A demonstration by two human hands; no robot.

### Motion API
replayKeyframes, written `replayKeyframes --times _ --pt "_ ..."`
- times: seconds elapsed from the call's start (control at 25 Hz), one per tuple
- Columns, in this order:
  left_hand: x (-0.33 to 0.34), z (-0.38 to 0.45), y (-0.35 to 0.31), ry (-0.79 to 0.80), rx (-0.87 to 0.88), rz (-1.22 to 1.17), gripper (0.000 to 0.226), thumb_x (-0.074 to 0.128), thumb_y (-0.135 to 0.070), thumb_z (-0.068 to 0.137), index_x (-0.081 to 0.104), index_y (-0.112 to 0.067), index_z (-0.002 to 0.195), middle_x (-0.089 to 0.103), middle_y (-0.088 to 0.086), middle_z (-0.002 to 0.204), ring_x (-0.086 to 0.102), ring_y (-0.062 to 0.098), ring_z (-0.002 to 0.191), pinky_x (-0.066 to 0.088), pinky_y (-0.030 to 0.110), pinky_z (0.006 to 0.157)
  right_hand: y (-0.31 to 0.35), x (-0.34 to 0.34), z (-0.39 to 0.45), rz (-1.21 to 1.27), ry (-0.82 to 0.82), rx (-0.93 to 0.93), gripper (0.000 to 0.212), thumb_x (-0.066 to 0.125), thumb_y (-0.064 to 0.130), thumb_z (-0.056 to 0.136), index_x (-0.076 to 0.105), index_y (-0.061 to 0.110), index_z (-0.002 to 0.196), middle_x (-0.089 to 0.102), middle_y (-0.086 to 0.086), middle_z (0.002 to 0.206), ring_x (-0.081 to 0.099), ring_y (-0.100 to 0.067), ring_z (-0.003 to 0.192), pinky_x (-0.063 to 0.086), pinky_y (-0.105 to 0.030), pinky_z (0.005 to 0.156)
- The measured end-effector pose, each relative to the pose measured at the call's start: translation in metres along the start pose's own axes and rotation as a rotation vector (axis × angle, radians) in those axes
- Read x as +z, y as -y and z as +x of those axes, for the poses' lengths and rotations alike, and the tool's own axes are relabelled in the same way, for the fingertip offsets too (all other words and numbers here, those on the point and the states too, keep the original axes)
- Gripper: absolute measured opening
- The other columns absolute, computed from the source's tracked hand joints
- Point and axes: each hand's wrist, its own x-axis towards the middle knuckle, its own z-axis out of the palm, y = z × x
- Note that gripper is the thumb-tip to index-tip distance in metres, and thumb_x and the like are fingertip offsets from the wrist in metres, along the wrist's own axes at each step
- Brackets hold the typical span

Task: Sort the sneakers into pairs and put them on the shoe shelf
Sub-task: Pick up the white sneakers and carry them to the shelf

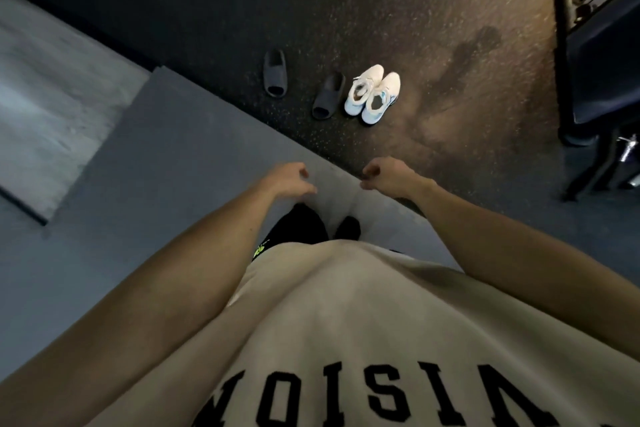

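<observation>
We are finding the white lace-up sneakers (373, 93) paired on the speckled dark floor (433, 45), not shelved. Our left hand (291, 180) and right hand (389, 177) are hanging loosely curled, holding nothing.

Dark chair (599, 55) cut off at right edge; shirt lettering (381, 399) cropped at bottom.

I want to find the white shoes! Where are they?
In the head view, the white sneakers sit side by side on the dark speckled floor, ahead of both hands, just right of the nearer dark slide sandal.
</observation>
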Motion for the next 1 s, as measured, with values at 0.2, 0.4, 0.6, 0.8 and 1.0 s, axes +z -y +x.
replayKeyframes --times 0.2,0.4,0.6,0.8,1.0 --pt "-0.084 0.089 -0.022 0.085 0.072 0.074 0.055 0.071 -0.042 0.080 0.054 -0.019 0.128 0.057 0.006 0.128 0.056 0.024 0.112 0.044 0.031 0.083 0.011 -0.055 0.065 0.076 -0.052 0.122 0.030 0.067 0.022 0.083 0.063 0.010 0.110 0.062 -0.011 0.116 0.057 -0.027 0.103 0.049 -0.038 0.089" --pt "-0.166 0.188 -0.059 0.209 0.153 0.176 0.060 0.071 -0.045 0.075 0.055 -0.023 0.129 0.058 0.002 0.128 0.058 0.020 0.110 0.048 0.034 0.093 0.019 -0.114 0.137 0.278 -0.077 0.336 0.033 0.068 0.025 0.084 0.061 0.016 0.115 0.062 -0.005 0.117 0.057 -0.021 0.098 0.048 -0.033 0.082" --pt "-0.188 0.294 -0.099 0.269 0.200 0.279 0.063 0.071 -0.045 0.074 0.052 -0.023 0.131 0.054 0.004 0.131 0.055 0.021 0.113 0.047 0.035 0.094 -0.009 -0.155 0.215 0.410 -0.130 0.448 0.043 0.068 0.031 0.085 0.054 0.016 0.123 0.058 -0.004 0.124 0.056 -0.022 0.106 0.047 -0.032 0.087" --pt "-0.168 0.415 -0.124 0.251 0.208 0.336 0.066 0.071 -0.047 0.074 0.050 -0.024 0.132 0.053 0.003 0.132 0.055 0.021 0.115 0.047 0.036 0.093 -0.064 -0.156 0.314 0.418 -0.120 0.448 0.049 0.067 0.032 0.086 0.050 0.015 0.129 0.057 -0.005 0.128 0.056 -0.021 0.106 0.047 -0.032 0.089" --pt "-0.095 0.567 -0.117 0.230 0.229 0.428 0.070 0.072 -0.044 0.075 0.046 -0.024 0.137 0.054 0.001 0.129 0.055 0.021 0.113 0.046 0.033 0.082 -0.142 -0.116 0.458 0.348 -0.137 0.435 0.055 0.067 0.037 0.084 0.049 0.014 0.130 0.057 -0.006 0.129 0.056 -0.025 0.112 0.047 -0.042 0.098"
